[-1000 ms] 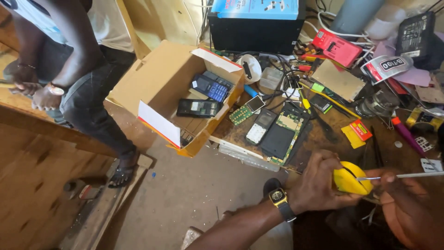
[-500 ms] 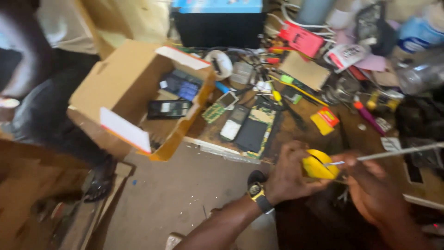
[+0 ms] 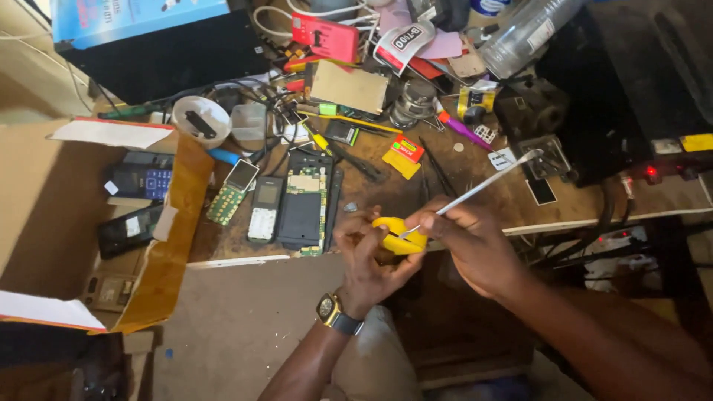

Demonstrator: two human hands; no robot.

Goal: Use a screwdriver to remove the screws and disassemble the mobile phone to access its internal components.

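Note:
My left hand (image 3: 368,256), with a wristwatch (image 3: 336,312) on its wrist, grips a small yellow curved object (image 3: 397,236) in front of the workbench edge. My right hand (image 3: 468,241) pinches a long thin white tool (image 3: 486,184), and the tool's tip touches the yellow object. Both hands meet just below the wooden workbench (image 3: 416,186). Just above my left hand on the bench lie several opened phones: a bare black one with its circuit board showing (image 3: 304,200) and a small grey one (image 3: 264,208).
An open cardboard box (image 3: 67,223) at the left holds more dark phones (image 3: 141,182). The bench is crowded with cables, a white tape roll (image 3: 200,119), a red box (image 3: 324,36), a clear plastic bottle (image 3: 527,33) and a dark device with a red light (image 3: 652,172).
The view has swung left and closer, so the person standing at the left is out of sight. My hands still hold the yellow object and the thin tool together.

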